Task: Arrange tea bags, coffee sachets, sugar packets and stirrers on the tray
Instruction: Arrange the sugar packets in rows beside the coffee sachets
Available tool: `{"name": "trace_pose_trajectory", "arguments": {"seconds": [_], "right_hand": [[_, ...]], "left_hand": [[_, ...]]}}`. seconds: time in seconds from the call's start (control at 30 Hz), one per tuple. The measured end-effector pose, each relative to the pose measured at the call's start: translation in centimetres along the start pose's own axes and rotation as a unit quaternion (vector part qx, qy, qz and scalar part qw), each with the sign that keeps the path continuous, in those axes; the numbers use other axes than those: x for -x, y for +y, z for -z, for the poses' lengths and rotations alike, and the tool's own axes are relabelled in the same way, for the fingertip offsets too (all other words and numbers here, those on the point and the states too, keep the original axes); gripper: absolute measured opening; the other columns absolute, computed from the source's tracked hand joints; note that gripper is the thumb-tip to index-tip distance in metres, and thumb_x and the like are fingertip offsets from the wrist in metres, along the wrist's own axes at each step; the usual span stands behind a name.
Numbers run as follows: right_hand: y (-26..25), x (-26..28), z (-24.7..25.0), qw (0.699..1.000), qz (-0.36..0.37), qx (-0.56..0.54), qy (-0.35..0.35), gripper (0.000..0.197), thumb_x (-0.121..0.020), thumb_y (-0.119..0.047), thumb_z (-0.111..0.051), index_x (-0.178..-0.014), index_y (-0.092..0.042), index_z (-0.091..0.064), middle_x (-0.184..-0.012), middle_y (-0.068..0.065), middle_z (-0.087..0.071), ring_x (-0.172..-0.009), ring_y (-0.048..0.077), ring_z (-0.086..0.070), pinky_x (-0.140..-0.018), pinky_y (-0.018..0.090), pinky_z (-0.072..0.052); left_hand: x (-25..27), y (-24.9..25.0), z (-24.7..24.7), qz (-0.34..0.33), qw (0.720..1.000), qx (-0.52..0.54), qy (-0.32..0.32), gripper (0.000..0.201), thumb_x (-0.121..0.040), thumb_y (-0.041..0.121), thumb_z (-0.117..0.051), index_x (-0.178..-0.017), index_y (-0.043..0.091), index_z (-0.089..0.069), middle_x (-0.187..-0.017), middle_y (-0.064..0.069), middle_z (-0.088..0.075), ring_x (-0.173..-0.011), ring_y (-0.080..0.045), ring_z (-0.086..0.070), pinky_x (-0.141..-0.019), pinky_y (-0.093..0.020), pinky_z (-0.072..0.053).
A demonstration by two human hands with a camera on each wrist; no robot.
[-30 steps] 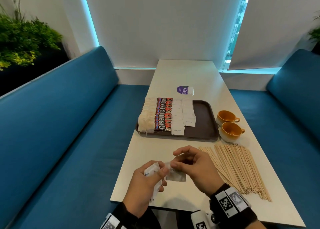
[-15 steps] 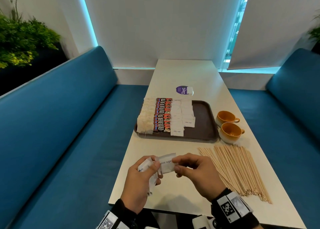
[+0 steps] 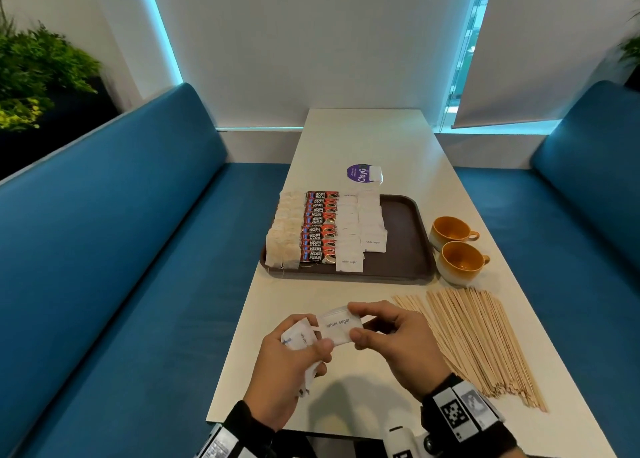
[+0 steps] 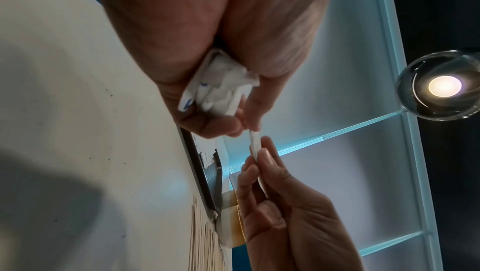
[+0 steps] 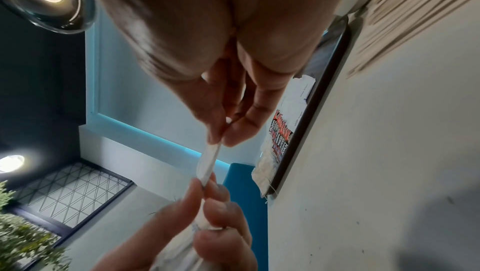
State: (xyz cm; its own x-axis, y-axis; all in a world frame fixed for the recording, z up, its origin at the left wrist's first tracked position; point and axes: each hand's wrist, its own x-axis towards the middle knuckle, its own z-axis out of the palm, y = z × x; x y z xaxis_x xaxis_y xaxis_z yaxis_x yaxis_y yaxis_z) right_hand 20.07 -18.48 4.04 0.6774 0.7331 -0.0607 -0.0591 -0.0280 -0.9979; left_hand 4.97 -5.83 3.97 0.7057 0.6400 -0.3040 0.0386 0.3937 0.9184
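Observation:
Over the table's near end, my right hand (image 3: 356, 322) pinches a white sugar packet (image 3: 339, 326) by its right edge. My left hand (image 3: 311, 346) grips a bunch of sugar packets (image 3: 298, 338) and its thumb touches the same packet's left end. The wrist views show that packet edge-on (image 5: 207, 162) between both hands, with the bunch (image 4: 221, 88) in my left palm. The dark brown tray (image 3: 405, 243) farther off carries rows of tea bags (image 3: 284, 236), coffee sachets (image 3: 318, 229) and sugar packets (image 3: 360, 229). Wooden stirrers (image 3: 478, 336) lie spread on the table at my right.
Two orange cups (image 3: 457, 249) stand right of the tray. A purple round sticker (image 3: 360, 173) lies beyond it. Blue benches (image 3: 121, 267) run along both sides of the white table (image 3: 363, 139). The tray's right part is bare.
Both hands have lifted slightly and the right hand has drawn one sugar packet out of the left hand's bunch, turning its printed face up toward the head camera.

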Motion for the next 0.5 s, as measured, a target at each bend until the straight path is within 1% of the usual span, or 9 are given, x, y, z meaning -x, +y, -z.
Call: {"name": "trace_pose_trajectory", "arguments": {"seconds": [0.07,0.1,0.17,0.2,0.27,0.33,0.37,0.43,0.5], "right_hand": [[0.0,-0.4,0.4,1.0,-0.011,0.012,0.004,0.036,-0.077,0.005,-0.082,-0.105,-0.018,-0.08,-0.093,0.007,-0.078,-0.074,0.027,-0.072,-0.078,0.034,-0.06],[-0.1,-0.7,0.6,1.0,-0.018,0.02,0.005,0.035,-0.077,0.004,-0.082,-0.105,-0.017,-0.08,-0.09,0.008,-0.078,-0.073,0.025,-0.072,-0.078,0.032,-0.06],[-0.5,-2.1,1.2,0.999,-0.035,0.027,0.019,0.032,-0.079,0.002,-0.081,-0.106,-0.015,-0.079,-0.086,0.01,-0.078,-0.074,0.023,-0.074,-0.077,0.027,-0.059],[-0.8,-3.2,1.7,0.998,-0.044,0.027,0.031,0.031,-0.08,0.001,-0.081,-0.106,-0.014,-0.079,-0.086,0.009,-0.079,-0.076,0.022,-0.075,-0.078,0.027,-0.06],[-1.0,-6.0,3.1,0.996,-0.058,0.01,0.066,0.029,-0.082,0.0,-0.079,-0.107,-0.014,-0.077,-0.09,0.005,-0.079,-0.083,0.02,-0.076,-0.08,0.028,-0.061],[-0.9,-9.0,4.7,0.993,-0.06,-0.018,0.101,0.027,-0.084,0.0,-0.077,-0.108,-0.013,-0.077,-0.096,0.003,-0.079,-0.09,0.019,-0.077,-0.082,0.031,-0.062],[-0.6,-10.7,5.4,0.991,-0.062,-0.028,0.115,0.027,-0.084,-0.001,-0.077,-0.107,-0.014,-0.077,-0.098,0.003,-0.079,-0.091,0.019,-0.077,-0.083,0.033,-0.062],[0.1,-13.7,6.7,0.987,-0.08,-0.038,0.133,0.024,-0.085,-0.002,-0.077,-0.104,-0.015,-0.078,-0.102,0.004,-0.078,-0.093,0.02,-0.077,-0.086,0.035,-0.061],[1.3,-16.5,7.8,0.982,-0.116,-0.056,0.139,0.021,-0.085,0.0,-0.077,-0.101,-0.013,-0.079,-0.106,0.007,-0.077,-0.097,0.023,-0.076,-0.088,0.036,-0.061]], "left_hand": [[-0.6,-0.3,-0.1,0.007,1.0,0.011,0.005,0.031,-0.083,-0.008,-0.075,-0.11,0.003,-0.066,-0.091,-0.023,-0.068,-0.07,-0.029,-0.06,-0.063,-0.038,-0.051],[-0.8,-0.5,-0.2,0.016,0.999,0.036,0.006,0.029,-0.085,-0.01,-0.071,-0.111,0.001,-0.064,-0.089,-0.023,-0.067,-0.071,-0.03,-0.06,-0.063,-0.038,-0.052],[-1.2,-0.8,-0.5,0.058,0.991,0.119,0.012,0.027,-0.09,-0.011,-0.062,-0.115,-0.002,-0.061,-0.088,-0.024,-0.063,-0.073,-0.034,-0.062,-0.063,-0.038,-0.056],[-1.4,-1.0,-0.5,0.087,0.983,0.164,0.015,0.027,-0.091,-0.011,-0.057,-0.118,-0.004,-0.06,-0.091,-0.025,-0.063,-0.075,-0.037,-0.064,-0.064,-0.04,-0.059],[-1.6,-1.5,-0.1,0.132,0.966,0.222,0.014,0.032,-0.092,-0.01,-0.046,-0.12,-0.006,-0.061,-0.106,-0.031,-0.065,-0.083,-0.047,-0.069,-0.068,-0.046,-0.063],[-1.8,-2.1,0.5,0.151,0.962,0.229,0.01,0.038,-0.092,-0.011,-0.039,-0.118,-0.006,-0.066,-0.12,-0.034,-0.063,-0.096,-0.053,-0.07,-0.074,-0.051,-0.063],[-1.9,-2.3,0.9,0.153,0.962,0.224,0.009,0.042,-0.091,-0.013,-0.037,-0.117,-0.005,-0.069,-0.123,-0.034,-0.062,-0.1,-0.054,-0.068,-0.076,-0.051,-0.063],[-2.2,-2.5,1.5,0.156,0.963,0.22,0.008,0.048,-0.091,-0.016,-0.035,-0.117,0.0,-0.072,-0.122,-0.034,-0.062,-0.103,-0.055,-0.067,-0.078,-0.053,-0.062],[-2.5,-2.7,2.1,0.157,0.963,0.221,0.005,0.049,-0.092,-0.018,-0.039,-0.123,0.004,-0.071,-0.118,-0.036,-0.065,-0.104,-0.055,-0.067,-0.081,-0.055,-0.061]]}}
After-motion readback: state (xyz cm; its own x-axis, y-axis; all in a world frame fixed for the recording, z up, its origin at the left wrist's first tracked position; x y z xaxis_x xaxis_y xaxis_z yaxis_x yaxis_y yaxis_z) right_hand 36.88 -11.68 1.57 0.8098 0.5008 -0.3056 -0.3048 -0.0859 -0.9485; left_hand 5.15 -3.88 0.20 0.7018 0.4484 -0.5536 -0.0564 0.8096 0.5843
